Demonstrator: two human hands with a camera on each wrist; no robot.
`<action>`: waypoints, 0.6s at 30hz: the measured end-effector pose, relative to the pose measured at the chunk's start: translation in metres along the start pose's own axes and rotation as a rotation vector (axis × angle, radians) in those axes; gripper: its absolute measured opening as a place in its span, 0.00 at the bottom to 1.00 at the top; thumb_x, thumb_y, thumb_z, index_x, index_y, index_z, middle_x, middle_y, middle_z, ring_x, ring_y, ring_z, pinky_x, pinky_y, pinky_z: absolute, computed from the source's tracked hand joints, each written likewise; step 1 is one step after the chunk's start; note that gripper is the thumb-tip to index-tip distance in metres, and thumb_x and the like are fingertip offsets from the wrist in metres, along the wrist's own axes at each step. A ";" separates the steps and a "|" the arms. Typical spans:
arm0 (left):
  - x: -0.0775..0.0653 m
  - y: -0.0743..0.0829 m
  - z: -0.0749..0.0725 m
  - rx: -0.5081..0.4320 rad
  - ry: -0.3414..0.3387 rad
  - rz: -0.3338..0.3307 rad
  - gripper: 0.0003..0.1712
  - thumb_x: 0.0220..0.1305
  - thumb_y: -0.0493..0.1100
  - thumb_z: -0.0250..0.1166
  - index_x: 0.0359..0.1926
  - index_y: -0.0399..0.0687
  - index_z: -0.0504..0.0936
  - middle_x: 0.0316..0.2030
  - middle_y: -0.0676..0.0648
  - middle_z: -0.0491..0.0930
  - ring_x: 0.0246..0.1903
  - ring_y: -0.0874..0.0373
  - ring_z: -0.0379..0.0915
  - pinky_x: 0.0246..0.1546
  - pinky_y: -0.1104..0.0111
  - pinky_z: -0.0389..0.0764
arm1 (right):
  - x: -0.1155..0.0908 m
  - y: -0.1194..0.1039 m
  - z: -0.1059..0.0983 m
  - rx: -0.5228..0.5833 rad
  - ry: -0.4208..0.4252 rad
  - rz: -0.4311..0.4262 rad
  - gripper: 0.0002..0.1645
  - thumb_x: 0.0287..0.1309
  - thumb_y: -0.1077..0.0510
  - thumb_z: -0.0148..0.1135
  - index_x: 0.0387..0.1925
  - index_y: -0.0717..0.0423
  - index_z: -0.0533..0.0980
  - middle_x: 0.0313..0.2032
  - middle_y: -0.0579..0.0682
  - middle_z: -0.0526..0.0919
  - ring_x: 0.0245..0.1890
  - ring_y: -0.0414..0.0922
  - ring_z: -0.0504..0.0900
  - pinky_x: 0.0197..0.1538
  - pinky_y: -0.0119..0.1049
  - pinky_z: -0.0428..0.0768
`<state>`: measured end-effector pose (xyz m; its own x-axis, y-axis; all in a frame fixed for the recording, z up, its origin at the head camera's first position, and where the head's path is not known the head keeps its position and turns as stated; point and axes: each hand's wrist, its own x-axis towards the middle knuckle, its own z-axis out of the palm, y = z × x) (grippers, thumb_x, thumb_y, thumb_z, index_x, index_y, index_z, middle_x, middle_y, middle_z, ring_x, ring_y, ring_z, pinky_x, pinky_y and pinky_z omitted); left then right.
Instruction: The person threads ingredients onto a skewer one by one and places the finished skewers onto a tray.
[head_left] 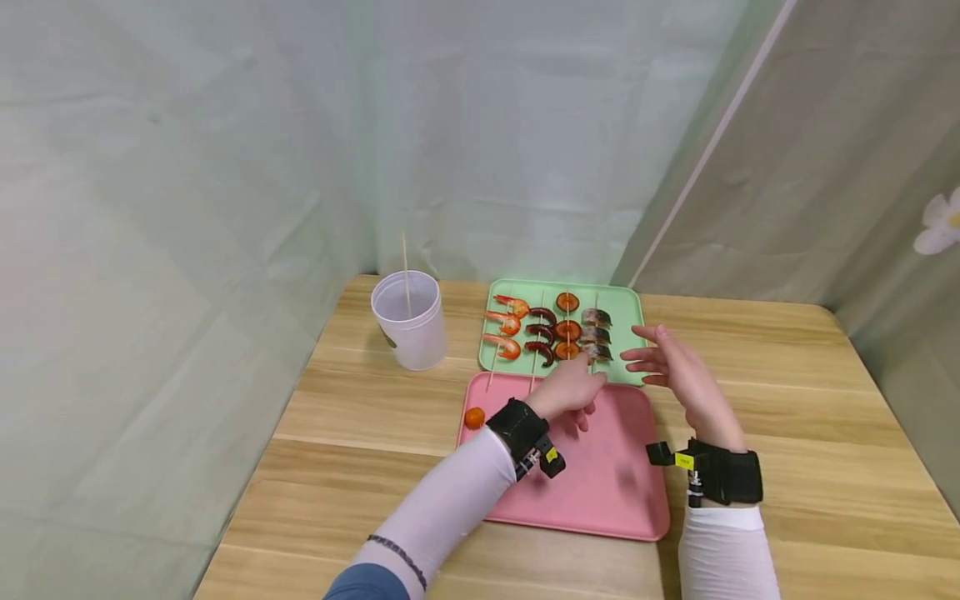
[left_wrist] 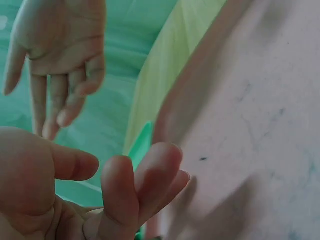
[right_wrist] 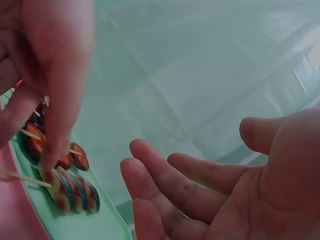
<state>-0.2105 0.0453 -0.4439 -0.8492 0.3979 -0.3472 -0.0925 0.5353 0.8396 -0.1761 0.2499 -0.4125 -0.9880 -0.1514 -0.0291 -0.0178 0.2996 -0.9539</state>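
Observation:
My left hand (head_left: 572, 387) reaches over the pink tray (head_left: 592, 492). Its index finger is extended to the near end of a skewer of fish pieces (head_left: 597, 335) and appears to touch the nearest piece in the right wrist view. The other left fingers are loosely bent, with nothing seen in them. To the right of that skewer, my right hand (head_left: 675, 367) hovers with spread, relaxed fingers. The green tray (head_left: 630, 310) also bears skewers of shrimp (head_left: 507, 325), dark curled tentacles (head_left: 541, 333) and round orange-brown slices (head_left: 567, 330), side by side.
A white bucket (head_left: 420, 346) with a thin wooden stick (head_left: 406, 262) stands left of the green tray. On the pink tray's upper left lies a small round orange piece (head_left: 474, 417). Curtains (head_left: 510, 142) hang behind the wooden table (head_left: 337, 467).

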 end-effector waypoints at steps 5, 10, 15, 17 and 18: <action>-0.021 -0.003 -0.029 0.024 -0.045 0.135 0.29 0.85 0.51 0.54 0.76 0.41 0.69 0.32 0.36 0.86 0.14 0.49 0.80 0.29 0.50 0.87 | 0.015 -0.007 0.015 -0.022 -0.054 0.020 0.40 0.86 0.35 0.35 0.80 0.58 0.65 0.60 0.71 0.82 0.59 0.60 0.84 0.58 0.48 0.83; -0.048 -0.008 -0.079 0.037 0.039 0.281 0.23 0.86 0.52 0.53 0.68 0.43 0.78 0.35 0.38 0.87 0.14 0.50 0.79 0.23 0.55 0.83 | 0.048 -0.026 0.042 -0.038 -0.161 0.042 0.38 0.86 0.36 0.42 0.78 0.59 0.66 0.59 0.70 0.83 0.61 0.66 0.81 0.63 0.61 0.77; -0.076 -0.023 -0.142 -0.040 0.366 0.406 0.19 0.85 0.49 0.55 0.61 0.42 0.83 0.31 0.41 0.85 0.15 0.55 0.73 0.19 0.67 0.73 | 0.088 -0.065 0.081 -0.078 -0.247 0.039 0.34 0.84 0.39 0.48 0.76 0.57 0.70 0.55 0.65 0.86 0.57 0.62 0.84 0.61 0.58 0.78; -0.085 -0.031 -0.168 -0.076 0.571 0.460 0.17 0.84 0.46 0.56 0.56 0.40 0.85 0.30 0.42 0.83 0.21 0.56 0.73 0.25 0.68 0.72 | 0.104 -0.080 0.098 -0.111 -0.264 0.012 0.33 0.84 0.38 0.49 0.74 0.54 0.73 0.55 0.61 0.87 0.55 0.58 0.85 0.59 0.52 0.79; -0.089 -0.036 -0.180 -0.089 0.682 0.483 0.16 0.83 0.44 0.56 0.54 0.39 0.86 0.31 0.43 0.82 0.24 0.55 0.73 0.27 0.68 0.72 | 0.113 -0.088 0.107 -0.121 -0.269 -0.010 0.31 0.84 0.39 0.50 0.73 0.54 0.75 0.54 0.60 0.87 0.54 0.57 0.85 0.58 0.50 0.80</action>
<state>-0.2254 -0.1437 -0.3683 -0.9315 0.0150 0.3634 0.3454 0.3497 0.8709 -0.2699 0.1056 -0.3641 -0.9121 -0.3939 -0.1135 -0.0610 0.4043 -0.9126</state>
